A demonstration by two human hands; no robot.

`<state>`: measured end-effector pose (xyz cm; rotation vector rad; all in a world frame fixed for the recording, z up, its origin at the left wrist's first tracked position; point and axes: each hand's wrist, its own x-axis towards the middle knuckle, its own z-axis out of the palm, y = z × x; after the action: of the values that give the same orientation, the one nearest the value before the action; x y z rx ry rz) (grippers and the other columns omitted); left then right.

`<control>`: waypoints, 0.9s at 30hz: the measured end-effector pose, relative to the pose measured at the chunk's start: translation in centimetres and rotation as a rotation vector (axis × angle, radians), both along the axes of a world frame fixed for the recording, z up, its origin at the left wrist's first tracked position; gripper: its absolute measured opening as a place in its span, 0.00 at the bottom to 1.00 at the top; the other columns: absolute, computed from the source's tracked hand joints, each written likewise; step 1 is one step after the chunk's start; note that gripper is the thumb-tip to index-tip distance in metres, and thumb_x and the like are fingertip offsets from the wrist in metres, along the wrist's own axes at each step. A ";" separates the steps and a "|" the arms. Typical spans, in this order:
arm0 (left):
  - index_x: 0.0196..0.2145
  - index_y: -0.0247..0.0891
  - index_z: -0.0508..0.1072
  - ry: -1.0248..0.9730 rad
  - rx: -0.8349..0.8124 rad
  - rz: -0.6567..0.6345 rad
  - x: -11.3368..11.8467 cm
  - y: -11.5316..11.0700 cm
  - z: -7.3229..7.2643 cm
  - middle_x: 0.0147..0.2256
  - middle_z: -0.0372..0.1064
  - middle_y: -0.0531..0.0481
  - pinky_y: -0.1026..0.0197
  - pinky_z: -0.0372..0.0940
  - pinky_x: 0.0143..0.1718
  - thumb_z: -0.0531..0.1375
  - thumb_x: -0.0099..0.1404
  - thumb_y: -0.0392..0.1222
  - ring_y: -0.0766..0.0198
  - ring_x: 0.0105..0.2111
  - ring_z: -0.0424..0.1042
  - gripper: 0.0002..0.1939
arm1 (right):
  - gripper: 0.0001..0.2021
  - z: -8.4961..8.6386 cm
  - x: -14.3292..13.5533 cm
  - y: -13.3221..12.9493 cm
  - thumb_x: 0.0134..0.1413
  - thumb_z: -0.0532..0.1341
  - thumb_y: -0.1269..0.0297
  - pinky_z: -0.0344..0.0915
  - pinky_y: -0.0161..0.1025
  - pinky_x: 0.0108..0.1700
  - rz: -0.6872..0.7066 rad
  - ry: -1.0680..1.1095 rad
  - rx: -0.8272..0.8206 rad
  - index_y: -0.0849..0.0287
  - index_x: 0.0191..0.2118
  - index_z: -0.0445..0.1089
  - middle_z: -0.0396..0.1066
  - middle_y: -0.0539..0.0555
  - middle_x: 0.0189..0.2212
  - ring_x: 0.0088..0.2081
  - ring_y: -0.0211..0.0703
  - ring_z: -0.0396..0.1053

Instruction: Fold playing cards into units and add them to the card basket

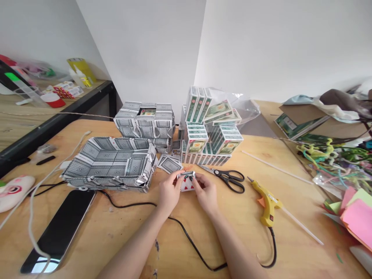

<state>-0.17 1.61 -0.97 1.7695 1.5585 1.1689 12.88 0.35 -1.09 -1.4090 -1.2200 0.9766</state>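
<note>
We've got one playing card (187, 188), heart pips facing us, just above the table (130, 236), near the loose cards (171, 164) and left of the scissors (228, 178). Left hand (169, 192) is pinched on its left side, right hand (207, 193) on its right; thumbs sit close together at the top edge, where a strip of patterned back shows, so that edge looks bent over. Can't tell how sharp the bend is, fingers cover it. Our read on handling: next to no weight, thin, stiff in plane but springy across it, so a soft bend would want to open back up. Face is probably coated and a bit slick; light fingertip pressure should do. Won't shatter, but creases likely stay and corners dent. We'd take it by the two side edges, near the bend, thumbs on the face, fingers backing it, keeping off the corners.
</note>
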 end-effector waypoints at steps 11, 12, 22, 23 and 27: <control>0.33 0.36 0.71 0.103 -0.064 0.029 -0.2 0.3 0.2 0.26 0.72 0.48 0.66 0.60 0.25 0.49 0.62 0.43 0.65 0.25 0.70 0.13 | 0.17 0.0 0.3 0.6 0.48 0.55 0.47 0.64 0.36 0.25 0.332 0.697 -0.306 0.58 0.32 0.66 0.69 0.52 0.23 0.25 0.40 0.65; 0.32 0.36 0.70 0.111 -0.066 0.035 -0.2 0.3 0.1 0.26 0.72 0.48 0.66 0.60 0.25 0.49 0.62 0.43 0.64 0.25 0.70 0.13 | 0.18 0.0 0.3 0.6 0.48 0.54 0.46 0.65 0.37 0.27 0.382 0.745 -0.334 0.58 0.32 0.66 0.69 0.53 0.24 0.27 0.41 0.66; 0.32 0.36 0.67 -0.020 -0.060 -0.060 0.2 -0.2 0.3 0.28 0.70 0.50 0.66 0.61 0.27 0.53 0.57 0.37 0.64 0.27 0.69 0.05 | 0.13 0.1 0.1 0.1 0.49 0.59 0.56 0.64 0.34 0.30 0.546 0.774 -0.326 0.62 0.32 0.67 0.68 0.52 0.26 0.27 0.36 0.66; 0.32 0.36 0.67 -0.040 -0.057 -0.068 0.2 -0.2 0.4 0.28 0.70 0.50 0.66 0.61 0.26 0.53 0.56 0.36 0.64 0.27 0.69 0.06 | 0.12 0.0 0.1 0.2 0.48 0.61 0.57 0.63 0.33 0.29 0.552 0.755 -0.314 0.62 0.31 0.67 0.68 0.51 0.25 0.25 0.34 0.65; 0.31 0.36 0.67 -0.080 -0.005 -0.050 0.1 -0.3 0.7 0.28 0.69 0.49 0.64 0.62 0.28 0.52 0.56 0.35 0.64 0.28 0.68 0.06 | 0.12 -0.4 0.3 0.3 0.43 0.65 0.60 0.63 0.34 0.29 0.556 0.661 -0.290 0.62 0.32 0.66 0.68 0.50 0.25 0.23 0.34 0.65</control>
<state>-0.06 1.36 -0.31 1.7267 1.4615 1.1954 13.17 0.65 -1.47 -0.8237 -0.9879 1.8862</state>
